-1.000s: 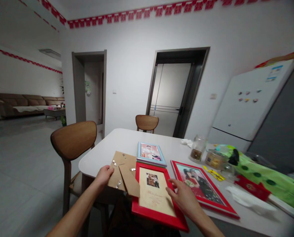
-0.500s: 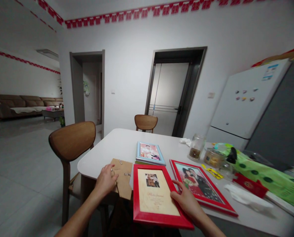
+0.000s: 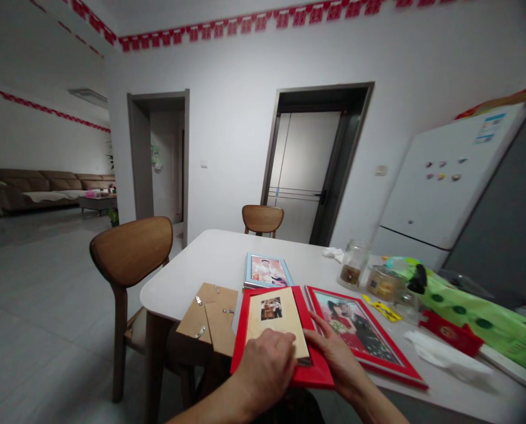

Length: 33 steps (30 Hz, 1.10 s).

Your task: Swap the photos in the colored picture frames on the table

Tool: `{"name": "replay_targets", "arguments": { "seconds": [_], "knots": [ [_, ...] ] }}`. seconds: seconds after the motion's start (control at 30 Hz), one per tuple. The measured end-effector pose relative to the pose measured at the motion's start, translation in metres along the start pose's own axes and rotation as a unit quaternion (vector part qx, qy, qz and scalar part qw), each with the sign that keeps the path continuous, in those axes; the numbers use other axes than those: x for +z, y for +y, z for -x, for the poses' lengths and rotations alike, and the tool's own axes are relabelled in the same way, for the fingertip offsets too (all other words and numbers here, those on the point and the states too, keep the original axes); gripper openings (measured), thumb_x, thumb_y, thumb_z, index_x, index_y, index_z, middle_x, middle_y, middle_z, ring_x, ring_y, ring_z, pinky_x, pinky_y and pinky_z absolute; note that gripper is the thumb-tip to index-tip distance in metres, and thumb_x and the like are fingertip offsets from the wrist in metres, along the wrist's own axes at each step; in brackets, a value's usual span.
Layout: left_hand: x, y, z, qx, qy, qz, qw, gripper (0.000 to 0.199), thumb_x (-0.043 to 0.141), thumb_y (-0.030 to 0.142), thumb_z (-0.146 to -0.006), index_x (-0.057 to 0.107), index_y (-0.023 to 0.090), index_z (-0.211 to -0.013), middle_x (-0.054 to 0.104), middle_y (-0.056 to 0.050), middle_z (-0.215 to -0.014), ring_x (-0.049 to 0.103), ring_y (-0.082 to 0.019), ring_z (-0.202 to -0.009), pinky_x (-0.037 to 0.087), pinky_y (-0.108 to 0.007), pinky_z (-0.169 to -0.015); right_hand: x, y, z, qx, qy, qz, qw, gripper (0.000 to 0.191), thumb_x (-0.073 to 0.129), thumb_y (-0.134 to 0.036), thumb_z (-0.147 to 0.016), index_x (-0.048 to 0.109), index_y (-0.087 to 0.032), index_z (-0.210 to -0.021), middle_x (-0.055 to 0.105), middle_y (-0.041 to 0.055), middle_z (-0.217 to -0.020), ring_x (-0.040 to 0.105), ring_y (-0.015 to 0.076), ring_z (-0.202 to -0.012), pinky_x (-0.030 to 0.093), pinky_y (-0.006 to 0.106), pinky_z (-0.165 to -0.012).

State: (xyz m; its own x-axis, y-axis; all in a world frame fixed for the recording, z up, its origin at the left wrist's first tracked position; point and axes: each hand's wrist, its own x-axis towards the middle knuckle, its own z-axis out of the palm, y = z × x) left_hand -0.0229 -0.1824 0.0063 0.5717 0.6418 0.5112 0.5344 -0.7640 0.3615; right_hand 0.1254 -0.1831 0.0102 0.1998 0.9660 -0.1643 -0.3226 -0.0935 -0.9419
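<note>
A red photo frame (image 3: 316,376) is held in front of me, overlapping the table's near edge. My right hand (image 3: 340,356) grips its right side, thumb on top. Within the frame a cream printed card (image 3: 289,317) with a small picture sits askew, and a dark strip shows below its lower end. My left hand (image 3: 269,359) is closed over the card's lower part with curled fingers; its fingertips are mostly hidden. To the left, brown backing boards (image 3: 221,324) with metal clips overlap at the table edge. Another red frame (image 3: 404,371) with a couple's photo lies to the right.
Light-blue photo frames (image 3: 269,271) are stacked on the white table (image 3: 187,271). Toward the right stand a glass jar (image 3: 353,265) and a food container (image 3: 383,284), near a green plastic bag (image 3: 479,315) and white tissue (image 3: 448,356). A wooden chair (image 3: 132,250) is at the left.
My left hand has left the backing boards and moved right onto the cream card. The card has shifted from lying square to tilted in the frame. My right hand still grips the frame.
</note>
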Motion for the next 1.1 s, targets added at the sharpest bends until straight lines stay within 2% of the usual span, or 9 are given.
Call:
{"name": "replay_targets", "arguments": {
  "seconds": [0.1, 0.17, 0.3, 0.4, 0.5, 0.67, 0.77, 0.93, 1.1],
  "knots": [
    [-0.008, -0.006, -0.001, 0.023, 0.051, -0.003, 0.998, 0.035, 0.039, 0.016, -0.08, 0.039, 0.015, -0.114, 0.058, -0.008, -0.09, 0.053, -0.02, -0.082, 0.046, -0.033, -0.072, -0.003, 0.003, -0.004, -0.018, 0.017, 0.044, 0.999, 0.085, 0.066, -0.028, -0.056, 0.022, -0.018, -0.128, 0.061, -0.0015, -0.057, 0.058, 0.016, -0.048, 0.047, 0.027, -0.047],
    [-0.018, -0.013, 0.0, 0.001, 0.101, 0.03, 0.994, 0.043, 0.039, 0.014, -0.077, 0.033, 0.014, -0.12, 0.058, -0.007, -0.086, 0.054, -0.018, -0.077, 0.046, -0.03, -0.071, -0.006, 0.004, -0.006, -0.027, 0.037, 0.094, 0.995, 0.084, 0.066, -0.029, -0.055, 0.025, -0.016, -0.127, 0.058, -0.0027, -0.054, 0.056, 0.0155, -0.046, 0.045, 0.026, -0.045],
    [-0.042, -0.037, 0.011, -0.134, 0.191, 0.103, 0.967, 0.051, 0.041, 0.012, -0.073, 0.028, 0.016, -0.122, 0.056, -0.001, -0.075, 0.055, -0.015, -0.065, 0.045, -0.026, -0.063, -0.02, 0.005, -0.012, -0.052, 0.064, 0.256, 0.963, 0.073, 0.059, -0.033, -0.056, 0.037, -0.011, -0.122, 0.061, 0.0002, -0.06, 0.058, 0.0161, -0.053, 0.045, 0.026, -0.052],
    [-0.05, -0.057, 0.027, -0.227, 0.219, 0.153, 0.936, 0.047, 0.043, 0.014, -0.071, 0.034, 0.015, -0.118, 0.059, -0.003, -0.079, 0.057, -0.016, -0.069, 0.045, -0.026, -0.062, -0.033, 0.005, -0.019, -0.101, 0.081, 0.407, 0.904, 0.066, 0.052, -0.037, -0.058, 0.045, -0.005, -0.115, 0.06, 0.0019, -0.059, 0.058, 0.0187, -0.059, 0.043, 0.027, -0.056],
    [-0.045, -0.073, 0.043, -0.274, 0.199, 0.191, 0.922, 0.043, 0.045, 0.017, -0.07, 0.04, 0.015, -0.113, 0.06, -0.006, -0.092, 0.057, -0.019, -0.08, 0.044, -0.027, -0.068, -0.042, 0.008, -0.024, -0.138, 0.097, 0.505, 0.846, 0.062, 0.049, -0.038, -0.058, 0.051, -0.003, -0.109, 0.061, 0.0047, -0.06, 0.058, 0.0209, -0.06, 0.042, 0.029, -0.057],
    [-0.032, -0.087, 0.055, -0.333, 0.111, 0.178, 0.919, 0.045, 0.046, 0.018, -0.068, 0.042, 0.014, -0.113, 0.062, 0.0, -0.073, 0.058, -0.018, -0.07, 0.042, -0.024, -0.062, -0.044, 0.019, -0.029, -0.162, 0.108, 0.556, 0.808, 0.049, 0.05, -0.032, -0.059, 0.058, -0.009, -0.101, 0.065, 0.012, -0.088, 0.059, 0.0242, -0.082, 0.042, 0.031, -0.075],
    [-0.033, -0.092, 0.057, -0.331, 0.057, 0.128, 0.933, 0.045, 0.045, 0.017, -0.068, 0.042, 0.013, -0.113, 0.06, 0.001, -0.07, 0.057, -0.016, -0.067, 0.039, -0.022, -0.06, -0.046, 0.026, -0.033, -0.187, 0.088, 0.584, 0.785, 0.044, 0.049, -0.029, -0.061, 0.059, -0.007, -0.099, 0.061, 0.0157, -0.099, 0.055, 0.0262, -0.093, 0.038, 0.034, -0.084],
    [-0.044, -0.094, 0.058, -0.32, -0.014, -0.008, 0.947, 0.046, 0.044, 0.027, -0.072, 0.04, 0.013, -0.116, 0.06, -0.003, -0.076, 0.057, -0.019, -0.072, 0.039, -0.025, -0.062, -0.052, 0.031, -0.037, -0.202, 0.064, 0.615, 0.759, 0.042, 0.047, -0.03, -0.066, 0.058, -0.007, -0.1, 0.059, 0.0166, -0.102, 0.054, 0.0262, -0.095, 0.037, 0.035, -0.085],
    [-0.047, -0.084, 0.058, -0.291, -0.019, -0.077, 0.954, 0.043, 0.044, 0.028, -0.073, 0.043, 0.017, -0.115, 0.055, -0.008, -0.103, 0.052, -0.022, -0.092, 0.039, -0.03, -0.077, -0.051, 0.027, -0.03, -0.191, 0.057, 0.655, 0.728, 0.039, 0.044, -0.033, -0.071, 0.057, -0.011, -0.101, 0.06, 0.0131, -0.102, 0.054, 0.0235, -0.095, 0.037, 0.031, -0.084]
  ]
}}
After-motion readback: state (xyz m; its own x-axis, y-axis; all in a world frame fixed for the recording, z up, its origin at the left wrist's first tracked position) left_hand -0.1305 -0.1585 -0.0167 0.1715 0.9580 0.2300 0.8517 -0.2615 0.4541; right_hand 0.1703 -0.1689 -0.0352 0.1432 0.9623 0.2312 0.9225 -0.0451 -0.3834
